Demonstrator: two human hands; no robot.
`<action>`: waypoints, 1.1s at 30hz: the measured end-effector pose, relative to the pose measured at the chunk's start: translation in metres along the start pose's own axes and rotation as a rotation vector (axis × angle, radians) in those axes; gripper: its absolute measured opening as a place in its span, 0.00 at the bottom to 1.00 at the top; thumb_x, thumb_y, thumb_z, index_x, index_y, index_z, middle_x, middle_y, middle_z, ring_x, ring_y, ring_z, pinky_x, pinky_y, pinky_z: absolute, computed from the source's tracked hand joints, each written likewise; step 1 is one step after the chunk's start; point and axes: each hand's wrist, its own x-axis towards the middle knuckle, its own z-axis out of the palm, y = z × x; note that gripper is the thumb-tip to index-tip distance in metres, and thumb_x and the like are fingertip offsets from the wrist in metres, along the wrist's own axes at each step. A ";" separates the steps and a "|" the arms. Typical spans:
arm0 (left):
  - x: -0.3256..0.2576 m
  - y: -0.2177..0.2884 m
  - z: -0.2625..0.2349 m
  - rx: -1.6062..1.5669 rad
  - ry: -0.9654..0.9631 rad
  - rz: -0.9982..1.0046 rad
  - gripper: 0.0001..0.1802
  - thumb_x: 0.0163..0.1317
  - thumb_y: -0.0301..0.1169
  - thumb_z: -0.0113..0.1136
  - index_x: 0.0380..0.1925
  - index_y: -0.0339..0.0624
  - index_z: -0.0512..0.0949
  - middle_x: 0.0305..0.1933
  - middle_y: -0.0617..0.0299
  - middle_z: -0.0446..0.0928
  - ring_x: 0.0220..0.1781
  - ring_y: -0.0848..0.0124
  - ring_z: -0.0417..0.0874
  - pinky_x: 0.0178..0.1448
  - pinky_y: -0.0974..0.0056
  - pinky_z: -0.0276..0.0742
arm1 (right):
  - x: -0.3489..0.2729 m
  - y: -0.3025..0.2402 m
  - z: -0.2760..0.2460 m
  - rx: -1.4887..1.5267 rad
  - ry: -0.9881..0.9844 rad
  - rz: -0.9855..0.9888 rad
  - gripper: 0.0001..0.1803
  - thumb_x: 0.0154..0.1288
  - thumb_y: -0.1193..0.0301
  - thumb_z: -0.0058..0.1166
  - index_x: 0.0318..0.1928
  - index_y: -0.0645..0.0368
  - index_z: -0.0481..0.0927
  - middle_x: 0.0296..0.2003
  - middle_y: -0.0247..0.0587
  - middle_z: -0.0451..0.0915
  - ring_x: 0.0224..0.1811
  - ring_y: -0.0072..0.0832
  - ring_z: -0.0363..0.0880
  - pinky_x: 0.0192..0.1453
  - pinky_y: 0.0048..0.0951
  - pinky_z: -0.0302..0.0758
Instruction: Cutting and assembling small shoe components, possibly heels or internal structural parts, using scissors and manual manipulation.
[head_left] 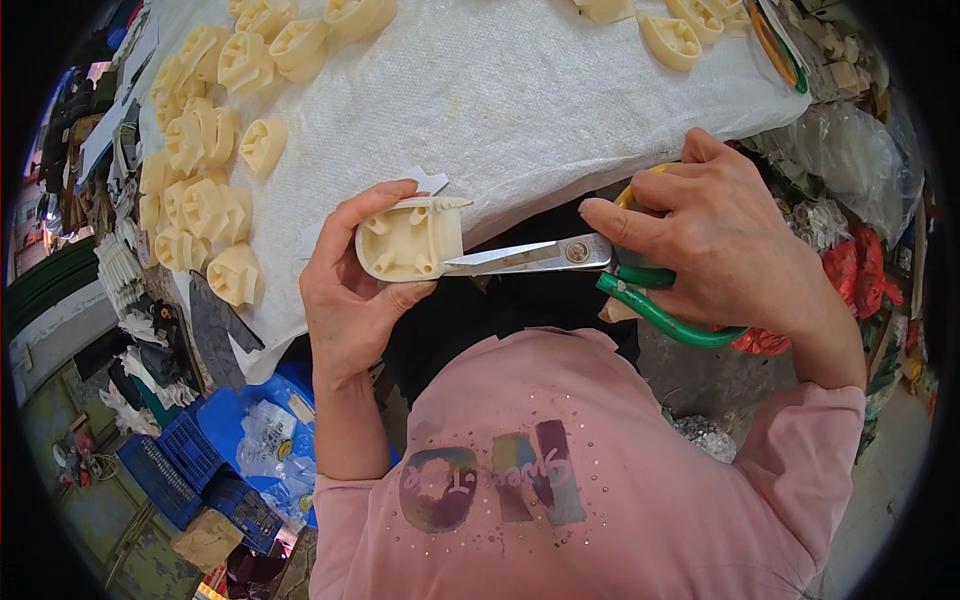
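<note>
My left hand [345, 275] grips a cream plastic part [408, 240], a rounded hollow piece with small posts inside, its open side turned up. Fingers wrap its far side and the thumb presses the near edge. My right hand [715, 235] is closed round the handles of a pair of scissors [577, 252], one handle yellow and one green. The blades point left, slightly apart, with their tips at the lower right edge of the part. Both hands are held above my lap at the near edge of the white-covered table.
A white woven sheet [440, 95] covers the table. Several similar cream parts [205, 135] lie in a heap at the left, and a few more cream parts [670, 42] at the far right. Blue plastic crates [190, 450] stand on the floor at lower left. Plastic bags [855, 165] are piled at right.
</note>
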 end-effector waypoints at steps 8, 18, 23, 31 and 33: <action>0.001 0.001 0.002 0.031 -0.051 -0.032 0.36 0.40 0.24 0.73 0.53 0.36 0.70 0.56 0.51 0.71 0.57 0.63 0.74 0.61 0.62 0.69 | 0.004 0.011 -0.002 0.033 -0.031 -0.095 0.34 0.29 0.53 0.72 0.42 0.52 0.77 0.19 0.30 0.71 0.23 0.28 0.71 0.40 0.33 0.62; 0.002 0.000 0.002 0.048 -0.076 -0.045 0.36 0.38 0.16 0.68 0.53 0.36 0.70 0.56 0.53 0.71 0.58 0.66 0.73 0.62 0.63 0.69 | 0.001 0.022 0.007 -0.040 0.059 -0.183 0.20 0.43 0.58 0.66 0.34 0.53 0.76 0.17 0.31 0.72 0.19 0.31 0.72 0.38 0.31 0.64; 0.004 -0.001 0.005 -0.005 -0.008 -0.072 0.35 0.39 0.16 0.68 0.52 0.36 0.69 0.57 0.52 0.71 0.58 0.66 0.73 0.62 0.63 0.68 | -0.017 0.038 0.015 0.016 0.232 0.125 0.27 0.41 0.63 0.69 0.46 0.52 0.77 0.26 0.34 0.75 0.31 0.35 0.74 0.40 0.33 0.67; 0.035 -0.011 0.029 0.305 0.057 0.065 0.31 0.43 0.21 0.67 0.51 0.38 0.70 0.56 0.53 0.72 0.57 0.66 0.73 0.63 0.62 0.67 | -0.034 0.047 0.048 1.095 0.547 0.442 0.29 0.55 0.76 0.54 0.60 0.58 0.69 0.38 0.35 0.70 0.43 0.27 0.71 0.47 0.27 0.69; 0.049 -0.011 0.043 0.717 0.056 0.099 0.30 0.41 0.20 0.67 0.49 0.38 0.72 0.55 0.54 0.72 0.57 0.63 0.73 0.62 0.61 0.68 | -0.024 0.036 0.049 1.274 0.595 0.480 0.30 0.59 0.73 0.53 0.63 0.62 0.65 0.37 0.34 0.69 0.39 0.24 0.69 0.44 0.26 0.69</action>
